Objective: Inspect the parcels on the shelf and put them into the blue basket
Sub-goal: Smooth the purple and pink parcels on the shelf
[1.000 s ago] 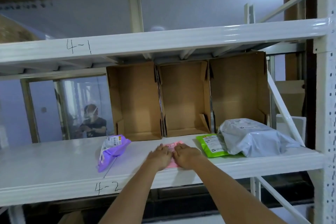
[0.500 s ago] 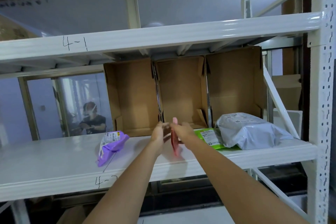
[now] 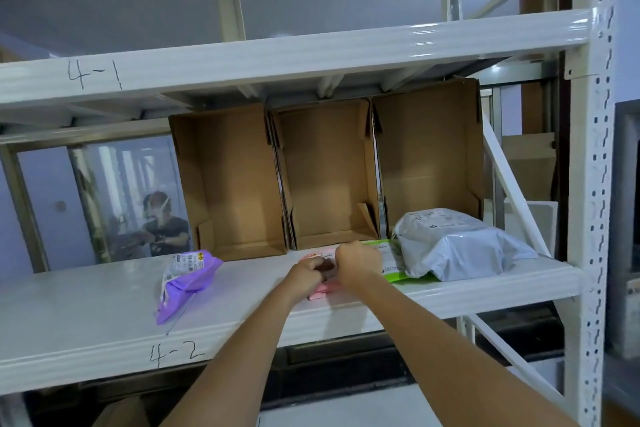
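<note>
On the shelf, both hands' grips, left hand and right hand, curl around the pink parcel. Purple parcel, green parcel and grey parcel wait; no blue basket shows.

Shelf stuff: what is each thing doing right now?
pink parcel: on the shelf, gripped by both hands
left hand: curled on the pink parcel
right hand: curled on the pink parcel
purple parcel: lying untouched
green parcel: flat, partly under the grey parcel
three cardboard boxes: open-fronted, empty
</note>
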The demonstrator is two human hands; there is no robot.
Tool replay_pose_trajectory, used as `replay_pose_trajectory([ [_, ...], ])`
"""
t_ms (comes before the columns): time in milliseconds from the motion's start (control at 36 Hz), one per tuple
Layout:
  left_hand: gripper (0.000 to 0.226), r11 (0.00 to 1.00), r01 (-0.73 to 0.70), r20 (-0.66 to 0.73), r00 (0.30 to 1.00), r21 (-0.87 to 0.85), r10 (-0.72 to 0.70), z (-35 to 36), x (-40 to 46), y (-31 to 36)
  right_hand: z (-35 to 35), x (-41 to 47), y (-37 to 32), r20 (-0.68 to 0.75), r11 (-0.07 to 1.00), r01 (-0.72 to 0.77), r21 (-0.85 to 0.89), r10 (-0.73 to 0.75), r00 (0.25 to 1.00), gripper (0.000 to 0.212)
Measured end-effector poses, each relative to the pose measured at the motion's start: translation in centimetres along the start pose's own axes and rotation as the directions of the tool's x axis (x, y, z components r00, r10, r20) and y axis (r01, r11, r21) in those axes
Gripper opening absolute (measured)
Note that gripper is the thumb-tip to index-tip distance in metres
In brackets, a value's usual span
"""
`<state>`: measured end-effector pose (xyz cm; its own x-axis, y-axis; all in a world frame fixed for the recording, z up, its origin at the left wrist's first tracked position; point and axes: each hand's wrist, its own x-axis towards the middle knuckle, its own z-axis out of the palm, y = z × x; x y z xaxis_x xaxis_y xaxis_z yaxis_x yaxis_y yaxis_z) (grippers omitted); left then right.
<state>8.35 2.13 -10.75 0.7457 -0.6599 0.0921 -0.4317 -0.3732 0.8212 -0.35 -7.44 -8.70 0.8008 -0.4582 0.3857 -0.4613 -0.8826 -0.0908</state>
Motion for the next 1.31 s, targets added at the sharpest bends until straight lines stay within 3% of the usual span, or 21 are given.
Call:
replay_pose_trajectory([
  [167, 0.040, 0.982, 0.050, 0.020, 0.999, -0.181, -0.047, 0.4, -0.7, 1.2, -0.9, 0.1, -1.0, 0.013, 0.998, 0.010, -0.062, -0.009, 1.000, 0.024],
  [278, 0.035, 0.970, -0.118, -0.038, 0.991, 0.211, 0.129, -2.2, -0.6, 2.3, -1.9, 0.5, -2.2, -0.003, 1.000, -0.031, 0.007, 0.031, 1.000, 0.026],
  [389, 0.032, 0.840, -0.095, -0.056, 0.987, 0.534, 0.148, -6.7, -0.8, 3.0, -2.9, 1.0, -3.9, 0.073, 0.991, -0.063, 0.119, 0.054, 0.996, 0.031],
  [556, 0.033, 0.737, 0.070, -0.265, 0.953, 0.673, 0.151, -14.2, -2.9, 1.3, -3.0, 1.2, -9.0, 0.118, 0.967, 0.002, 0.255, -0.034, 0.992, 0.031],
  [694, 0.030, 0.818, 0.184, -0.366, 0.930, 0.545, 0.035, -19.9, -4.7, -1.0, -2.7, 1.2, -13.6, 0.119, 0.934, 0.064, 0.351, -0.112, 0.987, 0.036],
  [889, 0.065, 0.602, 0.360, -0.243, 0.932, 0.712, -0.270, -24.5, -8.7, -3.3, -2.6, 1.2, -19.3, 0.074, 0.885, 0.248, 0.394, -0.300, 0.951, 0.037],
  [1000, 0.039, 0.606, 0.417, -0.216, 0.901, 0.677, -0.377, -23.5, -10.1, -5.2, -2.1, 0.9, -20.9, 0.039, 0.891, 0.311, 0.332, -0.342, 0.939, 0.035],
  [1083, 0.026, 0.635, 0.387, -0.224, 0.919, 0.669, -0.324, -21.9, -9.9, -7.5, -1.3, 0.8, -21.5, 0.036, 0.907, 0.323, 0.270, -0.344, 0.938, 0.034],
  [1194, 0.034, 0.697, 0.316, -0.343, 0.933, 0.644, -0.107, -19.3, -9.1, -10.4, -0.5, 0.7, -21.2, 0.032, 0.922, 0.310, 0.231, -0.326, 0.945, 0.031],
  [1306, 0.036, 0.690, 0.300, -0.407, 0.914, 0.658, -0.010, -17.8, -8.7, -10.1, -0.3, 0.9, -19.7, -0.004, 0.938, 0.268, 0.218, -0.274, 0.962, 0.027],
])
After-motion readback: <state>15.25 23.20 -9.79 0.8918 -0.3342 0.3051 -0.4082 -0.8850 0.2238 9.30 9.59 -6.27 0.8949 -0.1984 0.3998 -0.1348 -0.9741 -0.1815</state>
